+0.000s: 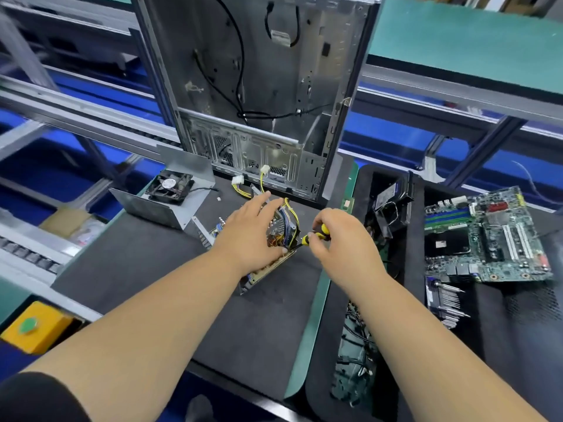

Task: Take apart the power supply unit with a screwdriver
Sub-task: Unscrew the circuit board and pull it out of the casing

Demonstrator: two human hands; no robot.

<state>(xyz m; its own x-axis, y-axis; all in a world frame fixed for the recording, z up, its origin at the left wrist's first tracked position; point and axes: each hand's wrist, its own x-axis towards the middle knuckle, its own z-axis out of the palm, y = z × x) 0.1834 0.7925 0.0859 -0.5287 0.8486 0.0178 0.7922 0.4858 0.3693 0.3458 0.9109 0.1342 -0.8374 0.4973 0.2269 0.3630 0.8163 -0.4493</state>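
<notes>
Head view: the power supply unit (275, 263) lies mid-mat on the dark mat (137, 263), its board and wires bared. The left hand (249, 231) lies flat on it, fingers straight, hiding much of it. The right hand (338, 236) grips a yellow-and-black screwdriver (313, 234), tip at the unit's right edge. Just beyond stands the empty computer case (259, 86); far left the metal cover (170, 205) holding a fan (170, 185); right, a motherboard (487, 236).
</notes>
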